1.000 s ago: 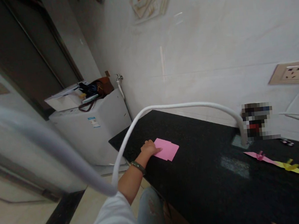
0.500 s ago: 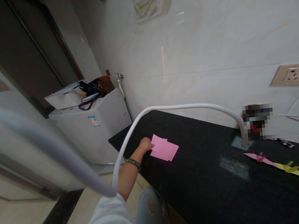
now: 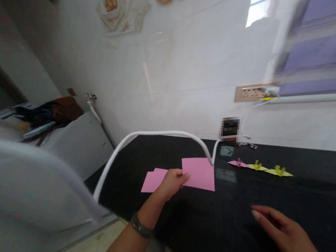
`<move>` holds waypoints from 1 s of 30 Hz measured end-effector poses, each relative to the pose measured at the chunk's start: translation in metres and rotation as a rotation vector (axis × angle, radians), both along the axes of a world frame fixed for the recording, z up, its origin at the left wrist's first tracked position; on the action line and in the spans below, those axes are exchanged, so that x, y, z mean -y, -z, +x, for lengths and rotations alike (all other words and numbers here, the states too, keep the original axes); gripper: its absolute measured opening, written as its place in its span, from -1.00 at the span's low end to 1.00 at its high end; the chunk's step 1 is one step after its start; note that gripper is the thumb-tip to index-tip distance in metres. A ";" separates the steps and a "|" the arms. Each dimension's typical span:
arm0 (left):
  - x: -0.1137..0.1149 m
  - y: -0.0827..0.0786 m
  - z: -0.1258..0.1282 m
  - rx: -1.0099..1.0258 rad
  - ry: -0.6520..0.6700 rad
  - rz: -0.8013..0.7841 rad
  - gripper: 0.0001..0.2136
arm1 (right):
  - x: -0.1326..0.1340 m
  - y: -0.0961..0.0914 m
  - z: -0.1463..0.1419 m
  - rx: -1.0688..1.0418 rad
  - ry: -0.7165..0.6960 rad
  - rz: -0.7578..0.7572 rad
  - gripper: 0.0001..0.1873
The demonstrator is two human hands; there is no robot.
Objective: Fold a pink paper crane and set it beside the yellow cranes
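Observation:
My left hand (image 3: 172,182) pinches the left edge of a pink paper square (image 3: 199,173) and holds it just above the black counter (image 3: 325,190). More pink sheets (image 3: 153,179) lie on the counter to the left of that hand. My right hand (image 3: 282,230) hovers over the counter at the lower right, fingers stretched out and holding nothing. A row of small folded paper figures, one pink (image 3: 238,162) and two yellow (image 3: 271,169), lies further back on the counter.
A white flexible hose (image 3: 145,138) arcs over the counter from the left. A white appliance (image 3: 77,142) with bags on top stands at the left by a wall tap. A wall socket (image 3: 252,93) with a white cable sits on the tiled wall.
My left hand has lifted one pink sheet off the stack and carried it right. My right hand has come into view. The camera has swung to the right.

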State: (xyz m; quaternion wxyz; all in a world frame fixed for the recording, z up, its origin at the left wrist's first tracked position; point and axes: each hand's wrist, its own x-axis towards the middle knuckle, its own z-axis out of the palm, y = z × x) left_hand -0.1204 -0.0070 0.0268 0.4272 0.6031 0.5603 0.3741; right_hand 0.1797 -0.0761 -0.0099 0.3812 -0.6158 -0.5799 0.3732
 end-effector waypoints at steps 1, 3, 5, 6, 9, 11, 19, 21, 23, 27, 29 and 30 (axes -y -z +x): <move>0.003 -0.002 0.015 -0.007 0.087 0.034 -0.66 | -0.001 -0.009 -0.006 -0.090 0.024 0.001 -0.56; 0.009 -0.005 0.041 -0.039 0.167 0.118 -0.67 | -0.003 -0.026 -0.016 -0.255 0.025 0.023 -0.42; 0.012 -0.007 0.059 -0.079 0.215 0.247 -0.67 | -0.006 -0.037 -0.024 -0.362 0.018 0.076 -0.41; 0.012 -0.007 0.066 -0.078 0.239 0.281 -0.67 | -0.008 -0.040 -0.026 -0.377 -0.011 0.076 -0.48; 0.012 -0.002 0.078 0.046 0.249 0.206 -0.75 | -0.012 -0.041 -0.025 -0.351 -0.067 0.138 -0.69; 0.010 0.002 0.083 0.269 0.106 0.027 -0.64 | -0.015 -0.036 -0.021 -0.299 -0.086 0.268 -0.76; -0.012 0.021 0.105 0.941 0.363 -0.758 -0.57 | -0.036 -0.013 -0.009 0.012 -0.380 0.574 -0.72; -0.019 0.028 0.110 0.968 0.265 -0.691 -0.68 | -0.040 -0.012 -0.009 0.101 -0.395 0.598 -0.71; -0.025 0.033 0.113 0.991 0.218 -0.625 -0.70 | -0.044 -0.011 -0.008 0.172 -0.380 0.612 -0.72; -0.031 0.037 0.113 1.058 0.241 -0.506 -0.72 | -0.051 -0.008 -0.009 0.179 -0.319 0.569 -0.82; -0.029 0.036 0.111 1.066 0.259 -0.481 -0.72 | -0.054 -0.005 -0.010 0.150 -0.268 0.535 -0.85; -0.028 0.035 0.111 1.053 0.264 -0.480 -0.72 | -0.054 -0.003 -0.011 0.135 -0.237 0.518 -0.86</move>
